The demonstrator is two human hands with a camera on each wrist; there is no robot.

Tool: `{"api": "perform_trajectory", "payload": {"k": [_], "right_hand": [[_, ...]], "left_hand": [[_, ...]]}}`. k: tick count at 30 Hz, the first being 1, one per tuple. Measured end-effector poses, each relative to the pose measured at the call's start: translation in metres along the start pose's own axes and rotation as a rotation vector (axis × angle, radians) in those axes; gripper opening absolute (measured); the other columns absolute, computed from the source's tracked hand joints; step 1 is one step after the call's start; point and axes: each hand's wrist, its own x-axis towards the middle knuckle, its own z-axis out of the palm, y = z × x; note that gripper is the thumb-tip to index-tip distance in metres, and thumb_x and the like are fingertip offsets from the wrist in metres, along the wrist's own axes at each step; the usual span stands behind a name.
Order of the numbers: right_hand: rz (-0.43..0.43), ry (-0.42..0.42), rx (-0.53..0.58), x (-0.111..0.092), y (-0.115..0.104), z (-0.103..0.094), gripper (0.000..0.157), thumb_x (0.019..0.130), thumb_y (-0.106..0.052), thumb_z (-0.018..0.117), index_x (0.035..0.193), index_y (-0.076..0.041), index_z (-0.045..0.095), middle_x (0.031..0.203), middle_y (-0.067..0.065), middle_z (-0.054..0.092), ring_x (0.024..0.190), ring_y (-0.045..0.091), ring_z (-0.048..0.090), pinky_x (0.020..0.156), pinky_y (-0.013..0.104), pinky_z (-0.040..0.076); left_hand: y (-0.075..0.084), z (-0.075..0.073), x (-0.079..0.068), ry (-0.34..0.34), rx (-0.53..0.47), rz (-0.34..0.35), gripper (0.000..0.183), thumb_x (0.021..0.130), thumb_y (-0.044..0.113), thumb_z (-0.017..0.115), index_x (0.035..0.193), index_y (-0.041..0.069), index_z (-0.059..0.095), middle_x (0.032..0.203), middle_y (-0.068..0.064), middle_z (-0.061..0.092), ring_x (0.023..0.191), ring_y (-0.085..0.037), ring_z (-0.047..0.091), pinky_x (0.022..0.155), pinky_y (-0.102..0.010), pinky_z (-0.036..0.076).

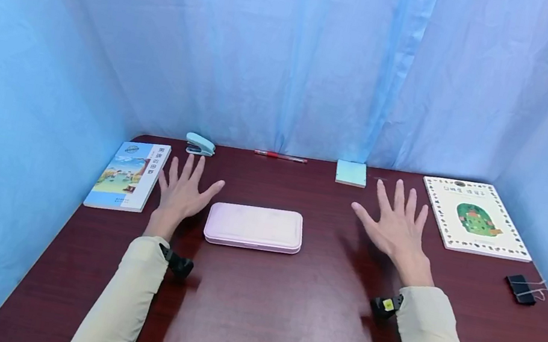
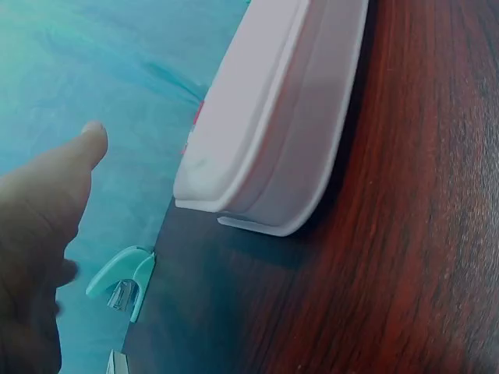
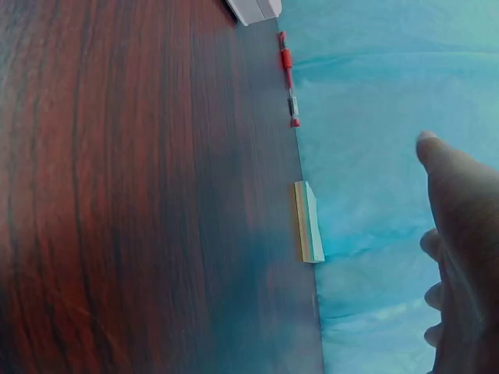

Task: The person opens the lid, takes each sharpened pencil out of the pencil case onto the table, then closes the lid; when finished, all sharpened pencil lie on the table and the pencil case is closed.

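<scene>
While the left hand (image 1: 183,195) and right hand (image 1: 397,232) are well apart, fingers spread and holding nothing, the closed pale-pink pencil case (image 1: 254,226) lies on the table (image 1: 254,314) between them, nearer the left. Gripping across its narrow width would probably be steadiest.

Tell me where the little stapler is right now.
In the head view, the stapler sits at the far edge of the table, left of the red pen, just beyond the left hand.

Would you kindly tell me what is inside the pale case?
The pale case is closed: its lid and sides show, but anything it may hold is covered.
</scene>
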Motion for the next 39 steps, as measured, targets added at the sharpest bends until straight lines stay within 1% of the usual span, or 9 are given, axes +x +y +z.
{"api": "perform_trajectory", "payload": {"k": [3,6,10,13,17,21,25,31,39], "right_hand": [[-0.043,0.057,0.030,0.003,-0.006,0.003,0.086,0.083,-0.069,0.041,0.148,-0.018,0.019,0.152,0.018,0.007,0.138,0.040,-0.003,0.103,0.063,-0.004],[-0.121,0.119,0.095,0.004,-0.017,0.009,0.084,0.082,-0.064,0.050,0.145,-0.012,0.029,0.148,0.020,0.021,0.135,0.041,0.014,0.103,0.061,0.010],[-0.216,0.110,0.221,0.003,-0.037,0.025,0.076,0.082,-0.057,0.057,0.137,-0.007,0.039,0.140,0.017,0.035,0.128,0.036,0.030,0.101,0.054,0.025],[-0.285,0.033,0.317,0.000,-0.053,0.039,0.070,0.084,-0.051,0.059,0.135,-0.007,0.041,0.137,0.014,0.039,0.127,0.031,0.034,0.102,0.048,0.027],[-0.373,-0.086,0.392,-0.006,-0.073,0.054,0.066,0.084,-0.044,0.062,0.134,-0.008,0.042,0.135,0.010,0.042,0.126,0.024,0.036,0.104,0.043,0.029],[-0.428,-0.195,0.369,-0.010,-0.087,0.063,0.069,0.081,-0.047,0.065,0.135,-0.010,0.042,0.134,0.007,0.042,0.125,0.021,0.038,0.103,0.041,0.031],[-0.464,-0.267,0.311,-0.013,-0.096,0.067,0.078,0.077,-0.049,0.069,0.139,-0.009,0.040,0.138,0.010,0.038,0.127,0.025,0.034,0.103,0.044,0.030],[-0.504,-0.277,0.262,-0.017,-0.101,0.070,0.087,0.074,-0.045,0.074,0.142,-0.008,0.035,0.143,0.017,0.032,0.129,0.032,0.029,0.104,0.046,0.028],[-0.587,-0.202,0.163,-0.015,-0.100,0.072,0.076,0.079,-0.052,0.065,0.139,-0.011,0.042,0.139,0.018,0.039,0.125,0.033,0.038,0.100,0.045,0.034]], "left_hand": [[-0.001,-0.002,-0.002,-0.029,-0.107,0.013,0.090,0.083,0.072,0.033,0.149,0.013,0.016,0.149,-0.017,0.020,0.136,-0.039,0.010,0.106,-0.058,0.011],[0.000,-0.003,-0.006,-0.079,-0.235,0.041,0.079,0.087,0.062,0.043,0.143,0.008,0.031,0.135,-0.019,0.039,0.125,-0.035,0.034,0.101,-0.052,0.030],[0.005,0.000,-0.015,-0.167,-0.312,0.105,0.062,0.088,0.050,0.053,0.133,0.008,0.046,0.120,-0.013,0.051,0.106,-0.026,0.049,0.093,-0.043,0.041],[0.010,0.005,-0.024,-0.213,-0.300,0.177,0.062,0.086,0.047,0.059,0.132,0.008,0.048,0.121,-0.011,0.051,0.106,-0.024,0.048,0.094,-0.041,0.041],[0.015,0.012,-0.036,-0.254,-0.271,0.241,0.080,0.075,0.055,0.066,0.138,0.011,0.042,0.130,-0.011,0.044,0.115,-0.024,0.043,0.099,-0.043,0.036],[0.017,0.019,-0.042,-0.279,-0.254,0.256,0.100,0.064,0.060,0.073,0.144,0.016,0.032,0.135,-0.009,0.035,0.120,-0.023,0.035,0.101,-0.044,0.034],[0.018,0.027,-0.043,-0.277,-0.238,0.285,0.102,0.066,0.052,0.076,0.146,0.014,0.025,0.136,-0.008,0.030,0.122,-0.023,0.031,0.101,-0.043,0.034],[0.016,0.031,-0.041,-0.261,-0.223,0.282,0.100,0.068,0.048,0.075,0.146,0.014,0.023,0.137,-0.008,0.028,0.122,-0.023,0.031,0.102,-0.041,0.033],[0.008,0.033,-0.040,-0.152,-0.193,0.337,0.099,0.065,0.058,0.073,0.142,0.012,0.032,0.131,-0.007,0.038,0.117,-0.021,0.039,0.099,-0.041,0.036]]}}
